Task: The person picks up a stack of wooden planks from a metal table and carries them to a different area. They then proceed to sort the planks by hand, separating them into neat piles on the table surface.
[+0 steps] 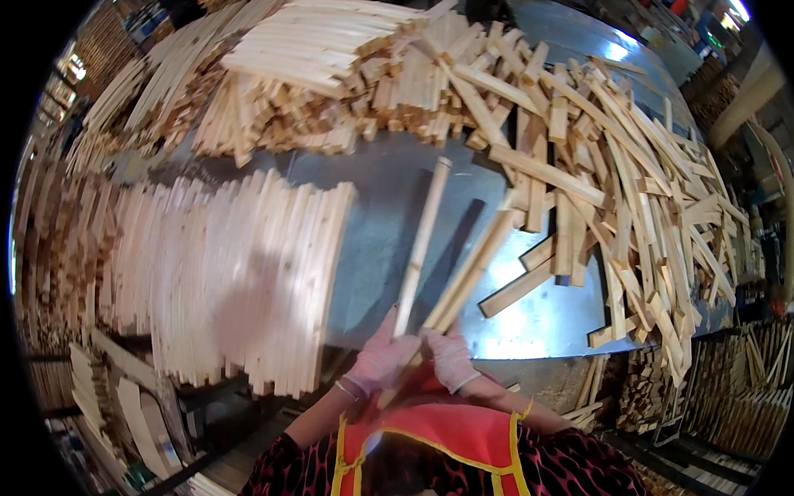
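A shiny blue-grey metal table (376, 217) spans the middle, its far end running toward one o'clock under a bright glare. At two o'clock, beyond it, stands a thick beige curved pipe (756, 99), with a small bright white lamp (738, 8) farther out. Near four o'clock sit a stack of short brown wooden blocks (642, 388) and, farther out, a dense rack of slim tan sticks (742, 382). A pale broad flat board (144, 427) leans at eight o'clock; a tall brown timber stack (107, 45) rises at ten.
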A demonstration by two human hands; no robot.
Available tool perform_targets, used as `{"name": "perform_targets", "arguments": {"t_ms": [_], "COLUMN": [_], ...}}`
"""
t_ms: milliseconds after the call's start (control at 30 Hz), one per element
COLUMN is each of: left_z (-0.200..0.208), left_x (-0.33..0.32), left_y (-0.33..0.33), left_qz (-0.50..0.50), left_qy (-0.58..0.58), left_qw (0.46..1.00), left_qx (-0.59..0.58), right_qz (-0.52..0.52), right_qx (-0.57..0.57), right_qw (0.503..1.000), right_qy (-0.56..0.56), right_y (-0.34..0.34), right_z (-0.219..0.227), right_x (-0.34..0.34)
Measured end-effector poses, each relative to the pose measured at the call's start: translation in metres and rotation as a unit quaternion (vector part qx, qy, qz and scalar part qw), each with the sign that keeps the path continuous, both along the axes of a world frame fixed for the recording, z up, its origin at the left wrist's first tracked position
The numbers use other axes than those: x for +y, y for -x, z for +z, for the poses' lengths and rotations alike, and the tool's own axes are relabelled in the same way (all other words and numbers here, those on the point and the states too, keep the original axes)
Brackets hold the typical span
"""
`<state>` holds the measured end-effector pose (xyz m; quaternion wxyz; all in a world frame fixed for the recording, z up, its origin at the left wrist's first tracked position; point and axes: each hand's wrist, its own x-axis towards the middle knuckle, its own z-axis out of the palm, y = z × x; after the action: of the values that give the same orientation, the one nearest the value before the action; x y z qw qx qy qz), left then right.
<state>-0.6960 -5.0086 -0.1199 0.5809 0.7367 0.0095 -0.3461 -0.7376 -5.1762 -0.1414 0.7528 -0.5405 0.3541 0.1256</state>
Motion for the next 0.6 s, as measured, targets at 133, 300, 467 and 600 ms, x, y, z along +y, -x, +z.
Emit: {"name": "perform_targets", "arguments": {"t_ms": [133, 300, 467, 600], "left_z": [-0.051, 0.014, 0.012, 0.021], "left_x": [0.052, 0.064, 0.074, 0.074], "left_y": [0.037, 0.036, 0.023, 0.01], "left_qz": [0.026, -0.052, -0.096, -0.131], "left_qy": [0.017, -0.344, -0.499, -0.518], "left_qw": [0.999, 0.928, 0.8, 0.78], "left_qx": [-0.039, -0.133, -0.319, -0.325], "right_qz": [0.305, 0.394, 0.459, 0.435], "right_qx": [-0.217, -0.077, -0.165, -0.297], "right_qw": [0.898, 0.858, 0.839, 0.755], "right_qy": [0.23, 0.321, 0.24, 0.391], "right_y": [-0.009, -0.089, -0.143, -0.192], "right_z": [-0.083, 0.023, -0.004, 0.011], "right_x": [0.022, 0.045, 0.081, -0.017]}}
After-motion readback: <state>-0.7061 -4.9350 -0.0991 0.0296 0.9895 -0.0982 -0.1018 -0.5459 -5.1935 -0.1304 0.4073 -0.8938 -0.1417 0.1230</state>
